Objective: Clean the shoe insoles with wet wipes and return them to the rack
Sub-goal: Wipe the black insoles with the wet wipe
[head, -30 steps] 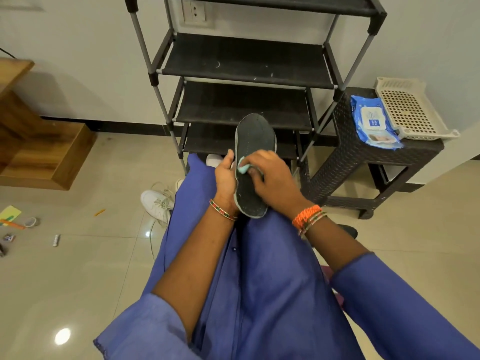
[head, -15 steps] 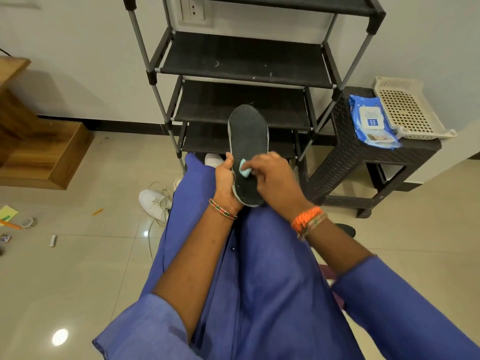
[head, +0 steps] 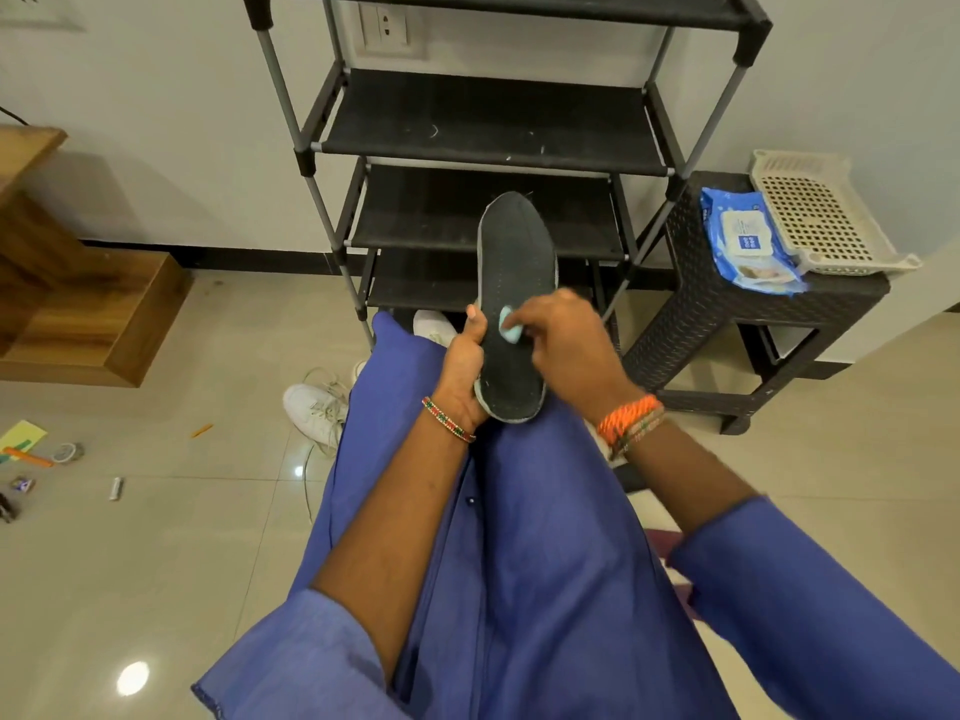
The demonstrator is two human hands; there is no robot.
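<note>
A black shoe insole (head: 514,272) stands tilted on my lap, toe end pointing up toward the rack. My left hand (head: 465,366) grips its lower left edge near the heel. My right hand (head: 563,345) pinches a crumpled pale blue wet wipe (head: 509,326) and presses it on the insole's middle. The black shoe rack (head: 488,122) with bare shelves stands just behind the insole. A blue pack of wet wipes (head: 745,241) lies on the dark woven side table (head: 701,314) to the right.
A cream perforated plastic tray (head: 821,215) sits beside the wipes pack. White sneakers (head: 317,413) lie on the tiled floor left of my knee. Wooden steps (head: 88,314) stand at the far left, with small scattered items (head: 31,454) on the floor.
My right hand with the wipe has moved up from the insole's heel area toward its middle. The insole has shifted slightly upward in view.
</note>
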